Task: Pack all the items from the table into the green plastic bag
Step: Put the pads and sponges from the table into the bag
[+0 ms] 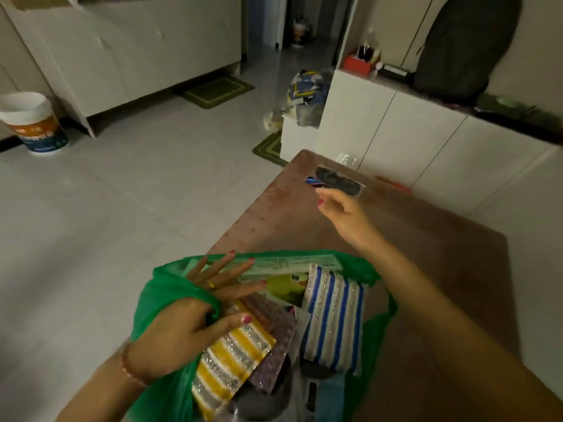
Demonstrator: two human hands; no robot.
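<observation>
At the far left a white bucket (32,123) with an orange and blue band stands on the pale tiled floor (128,190), in front of a long white cabinet (128,53). Nearer the viewer, the left hand (195,321) holds the green plastic bag (164,303) open at its left rim: a gathered fold of the green film runs across the hand between thumb and fingers, and the fingers (225,269) are spread almost straight over the mouth of the bag. Just under the thumb, inside the bag, lies a yellow and silver striped pouch (228,360), with a purple glittery piece (274,339) beside it, then a blue and white striped pouch (333,324) standing at the right side. A long pale green box (292,264) lies across the back rim, and a packet with a green cartoon print (288,286) shows below it. The bag sits at the near left corner of the brown table (426,254). Further right and beyond the bag, the right hand (344,214) hangs above the table with fingers loosely curled and holding nothing; its fingertips are just short of a flat packet with a dark oval inside (338,181), which lies on the far end of the table, well apart from the bag. Behind it runs a low white cupboard (405,138), a dark backpack (463,47) leaning on top.
</observation>
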